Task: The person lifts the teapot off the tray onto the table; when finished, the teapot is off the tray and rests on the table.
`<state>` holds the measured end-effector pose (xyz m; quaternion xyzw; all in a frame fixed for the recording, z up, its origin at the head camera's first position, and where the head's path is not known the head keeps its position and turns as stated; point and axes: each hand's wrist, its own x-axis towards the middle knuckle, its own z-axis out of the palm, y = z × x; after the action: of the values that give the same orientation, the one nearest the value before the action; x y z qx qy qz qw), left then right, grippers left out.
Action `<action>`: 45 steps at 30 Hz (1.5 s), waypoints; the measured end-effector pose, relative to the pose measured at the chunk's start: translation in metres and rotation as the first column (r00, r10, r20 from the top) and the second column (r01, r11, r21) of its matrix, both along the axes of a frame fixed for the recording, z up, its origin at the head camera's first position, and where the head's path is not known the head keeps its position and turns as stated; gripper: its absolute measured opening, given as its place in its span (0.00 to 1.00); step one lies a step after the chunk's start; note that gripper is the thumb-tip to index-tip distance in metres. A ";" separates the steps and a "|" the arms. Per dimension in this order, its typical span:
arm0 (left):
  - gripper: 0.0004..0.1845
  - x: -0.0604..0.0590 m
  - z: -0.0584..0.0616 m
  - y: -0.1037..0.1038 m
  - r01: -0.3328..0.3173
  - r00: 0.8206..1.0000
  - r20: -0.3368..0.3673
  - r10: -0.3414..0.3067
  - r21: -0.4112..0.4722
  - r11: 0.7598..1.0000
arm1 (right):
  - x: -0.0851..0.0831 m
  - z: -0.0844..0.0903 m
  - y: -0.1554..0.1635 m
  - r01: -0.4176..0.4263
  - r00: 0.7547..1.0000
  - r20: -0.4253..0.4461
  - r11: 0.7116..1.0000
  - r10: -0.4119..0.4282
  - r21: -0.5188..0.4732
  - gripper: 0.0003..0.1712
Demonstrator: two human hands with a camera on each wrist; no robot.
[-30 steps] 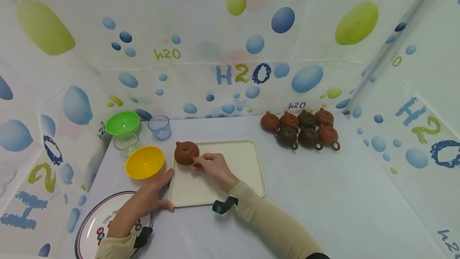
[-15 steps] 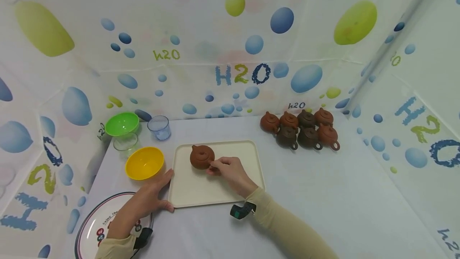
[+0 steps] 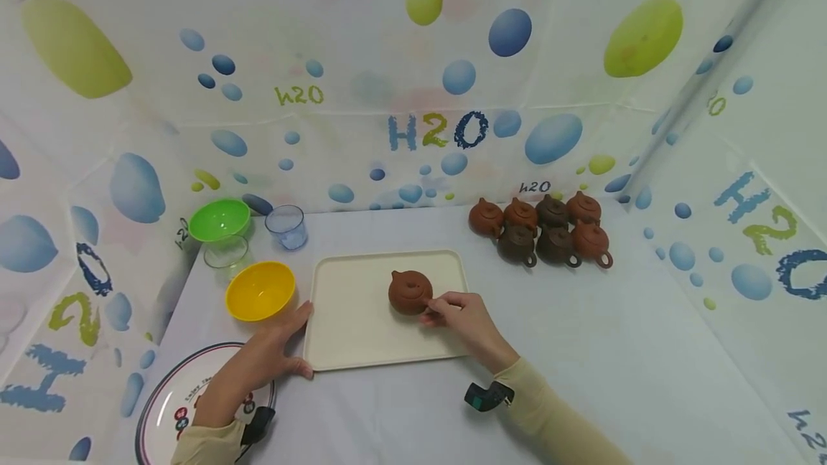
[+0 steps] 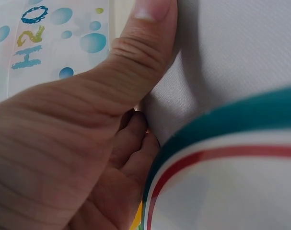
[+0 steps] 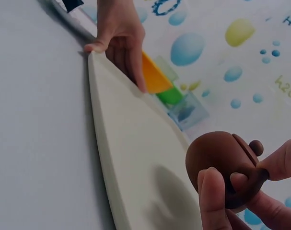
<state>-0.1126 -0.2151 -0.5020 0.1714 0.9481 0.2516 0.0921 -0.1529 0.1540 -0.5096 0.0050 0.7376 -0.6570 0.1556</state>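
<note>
In the head view a small reddish-brown clay teapot (image 3: pixel 410 293) is over the right half of a cream tray (image 3: pixel 352 339). My right hand (image 3: pixel 466 325) pinches its handle between thumb and fingers. The right wrist view shows the teapot (image 5: pixel 217 163) held above the tray (image 5: pixel 131 129), with a shadow beneath it. My left hand (image 3: pixel 274 350) touches the tray's left edge, thumb at the near corner and fingers spread along the side. Up close in the left wrist view are its thumb (image 4: pixel 140 52) and partly hidden fingers.
Left of the tray stand a yellow bowl (image 3: pixel 260 293), a green bowl (image 3: pixel 220 221), a clear glass (image 3: pixel 226 255) and a bluish glass (image 3: pixel 286 228). A round printed plate (image 3: pixel 164 407) lies under my left forearm. Several brown and reddish teapots (image 3: pixel 517 244) cluster at the back right.
My right hand has carried the teapot rightward, from the tray's upper left corner to over its right half. My left hand has stayed at the tray's left edge.
</note>
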 end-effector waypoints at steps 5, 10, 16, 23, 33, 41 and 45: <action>0.66 0.000 0.001 0.001 0.001 1.000 0.009 -0.001 0.013 1.000 | 0.008 0.001 0.028 0.027 1.000 0.006 1.000 -0.027 0.013 0.16; 0.66 0.000 0.001 0.000 -0.006 1.000 0.007 0.006 0.007 1.000 | 0.010 0.002 0.051 0.105 0.994 0.000 0.993 -0.105 0.059 0.16; 0.65 0.000 0.000 0.000 -0.014 1.000 0.026 0.014 0.010 1.000 | 0.010 -0.003 0.083 0.199 0.980 -0.018 0.974 -0.199 0.109 0.16; 0.65 0.000 0.001 0.002 -0.017 1.000 0.026 0.016 0.003 1.000 | 0.017 -0.005 0.119 0.276 0.961 -0.007 0.952 -0.278 0.135 0.18; 0.66 -0.001 0.001 0.002 -0.018 1.000 0.024 0.018 -0.024 1.000 | 0.015 -0.003 0.167 0.357 0.932 -0.019 0.914 -0.361 0.192 0.25; 0.66 -0.001 0.002 0.005 -0.026 0.998 0.051 0.027 -0.017 1.000 | 0.014 -0.005 0.194 0.352 0.935 -0.033 0.908 -0.354 0.229 0.28; 0.66 -0.002 0.001 0.004 -0.030 0.998 0.050 0.031 -0.023 0.999 | 0.019 -0.006 0.203 0.339 0.940 -0.044 0.911 -0.338 0.233 0.29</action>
<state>-0.1144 -0.2114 -0.5005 0.1496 0.9506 0.2468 0.1143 -0.1343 0.3574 -0.5155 0.1503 0.7991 -0.5810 0.0367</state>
